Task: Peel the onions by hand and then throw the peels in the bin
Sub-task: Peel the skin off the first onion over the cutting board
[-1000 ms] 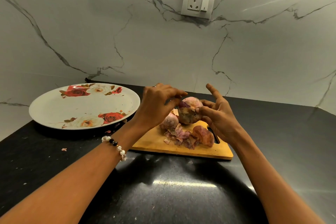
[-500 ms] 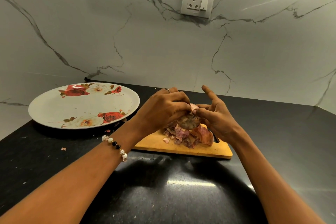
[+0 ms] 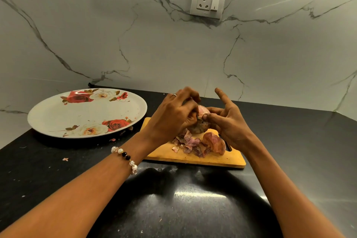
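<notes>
Plate [image 3: 58, 120]: white, printed with red and cream roses and olive-brown leaves.
Cutting board [image 3: 212, 157]: yellow-orange wood, darker brown edge.
Counter [image 3: 193, 208]: black, finely speckled, with pale glare patches.
Wall [image 3: 154, 44]: white marble look, grey veins.
Socket [image 3: 208, 1]: white.
Held onion [image 3: 202, 121]: pink on top, mottled brown-purple below.
Onion on the board [image 3: 214, 145]: reddish-brown.
Peels [image 3: 190, 144]: pink and purple, some tan.
Bracelet [image 3: 125, 157]: white, clear and black beads.
Ring [image 3: 174, 94]: silver.
</notes>
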